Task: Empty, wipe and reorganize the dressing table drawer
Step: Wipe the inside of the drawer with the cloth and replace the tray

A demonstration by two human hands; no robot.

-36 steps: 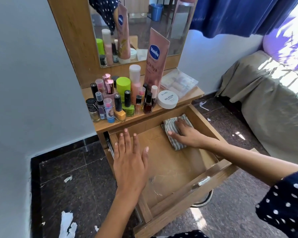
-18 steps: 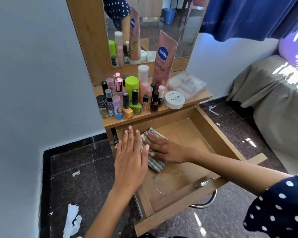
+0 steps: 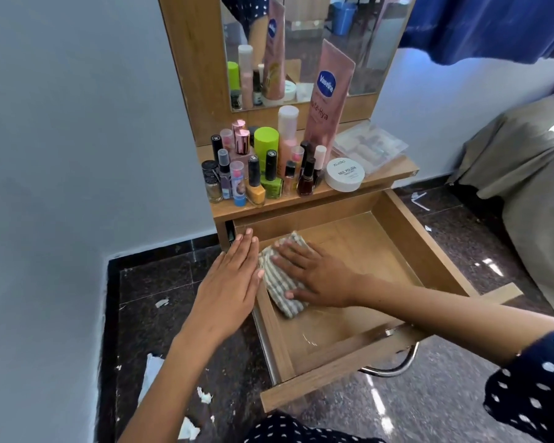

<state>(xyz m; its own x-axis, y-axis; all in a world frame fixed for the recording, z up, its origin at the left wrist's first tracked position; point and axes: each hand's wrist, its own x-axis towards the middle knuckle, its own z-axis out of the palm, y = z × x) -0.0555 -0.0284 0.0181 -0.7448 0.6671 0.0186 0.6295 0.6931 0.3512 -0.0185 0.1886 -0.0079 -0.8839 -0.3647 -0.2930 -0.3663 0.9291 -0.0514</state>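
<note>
- Right hand lies flat, fingers spread, pressing a striped cloth onto the drawer floor; it grips nothing.
- Left hand rests open and flat, fingers together, on the drawer's left side wall.
- Folded cloth sits in the drawer's left half, its long axis running from the back-left corner toward the front.
- Drawer is pulled out, its wooden floor otherwise bare.
- Above, the shelf carries nail polish bottles, a white jar and a pink lotion tube.
</note>
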